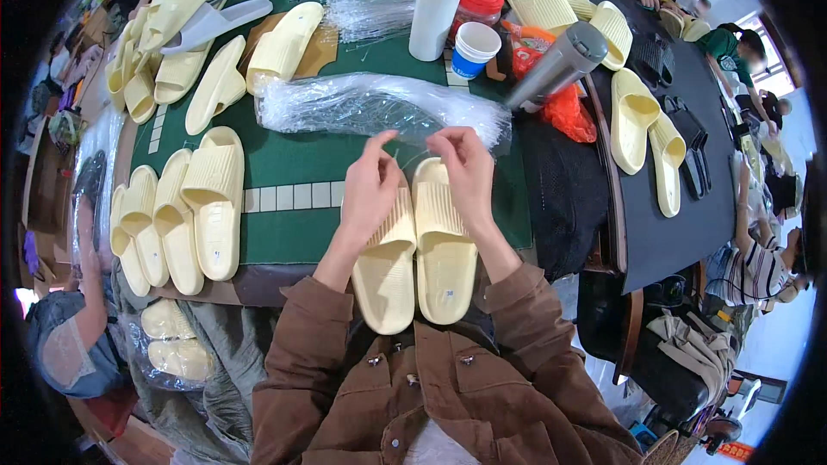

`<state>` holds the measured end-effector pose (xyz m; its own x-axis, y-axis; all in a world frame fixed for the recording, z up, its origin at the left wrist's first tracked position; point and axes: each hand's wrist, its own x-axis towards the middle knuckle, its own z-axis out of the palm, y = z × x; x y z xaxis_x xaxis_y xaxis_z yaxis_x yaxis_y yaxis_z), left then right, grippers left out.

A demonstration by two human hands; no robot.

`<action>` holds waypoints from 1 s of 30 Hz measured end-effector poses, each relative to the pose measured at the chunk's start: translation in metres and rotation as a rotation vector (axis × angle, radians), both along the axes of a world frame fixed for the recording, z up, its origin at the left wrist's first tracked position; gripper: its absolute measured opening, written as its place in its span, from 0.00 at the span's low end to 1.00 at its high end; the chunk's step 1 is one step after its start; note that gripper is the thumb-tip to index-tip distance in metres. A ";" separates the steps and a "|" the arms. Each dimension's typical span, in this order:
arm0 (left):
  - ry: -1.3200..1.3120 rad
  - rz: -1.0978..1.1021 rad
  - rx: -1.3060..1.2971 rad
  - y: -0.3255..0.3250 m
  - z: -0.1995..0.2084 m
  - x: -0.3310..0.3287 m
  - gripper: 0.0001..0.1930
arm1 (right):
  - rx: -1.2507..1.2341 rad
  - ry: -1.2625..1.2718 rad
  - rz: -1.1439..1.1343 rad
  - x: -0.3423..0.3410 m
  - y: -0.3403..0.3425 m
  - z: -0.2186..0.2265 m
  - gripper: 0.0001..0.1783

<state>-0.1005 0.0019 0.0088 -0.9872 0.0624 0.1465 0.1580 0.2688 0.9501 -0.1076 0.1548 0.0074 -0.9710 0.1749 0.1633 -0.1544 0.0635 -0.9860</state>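
A pair of pale yellow slide slippers stands side by side before me, the left slipper [384,280] and the right slipper [446,271] with their toes pointing away. My left hand [372,185] is closed in a pinch over the left toe. Over the right toe, my right hand [465,176] is closed too, fingers curled inward. A faint, thin clear plastic strand seems to run between the fingertips; its ends are hidden. Just beyond the hands lies a bundle of clear plastic strands [370,103] in a clear wrapper.
More yellow slippers [215,202] line the green table's [284,250] left edge, with a pile [172,26] behind. A white tumbler [438,4], a paper cup [475,50], a red-lidded jar [479,2] and a tilted grey tumbler [558,66] stand beyond. Other people work around the tables.
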 end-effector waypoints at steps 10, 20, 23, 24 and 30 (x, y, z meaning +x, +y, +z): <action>0.080 -0.061 -0.006 0.002 0.000 0.001 0.03 | 0.055 -0.023 0.197 0.001 -0.001 0.002 0.05; 0.107 -0.004 0.084 0.001 0.008 0.001 0.02 | -0.094 -0.106 0.278 -0.001 -0.001 -0.002 0.07; 0.088 0.000 0.094 0.001 0.003 0.000 0.02 | -0.051 -0.025 0.306 -0.003 -0.002 -0.004 0.07; 0.076 0.005 0.104 0.000 0.002 0.000 0.02 | -0.041 -0.008 0.304 -0.002 -0.002 -0.005 0.07; 0.099 -0.031 0.078 0.001 0.003 0.000 0.03 | -0.078 -0.041 0.266 -0.002 0.002 -0.009 0.08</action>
<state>-0.1002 0.0032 0.0120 -0.9655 0.0776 0.2485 0.2589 0.1878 0.9475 -0.1097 0.1566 -0.0014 -0.9900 -0.0766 0.1188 -0.1151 -0.0505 -0.9921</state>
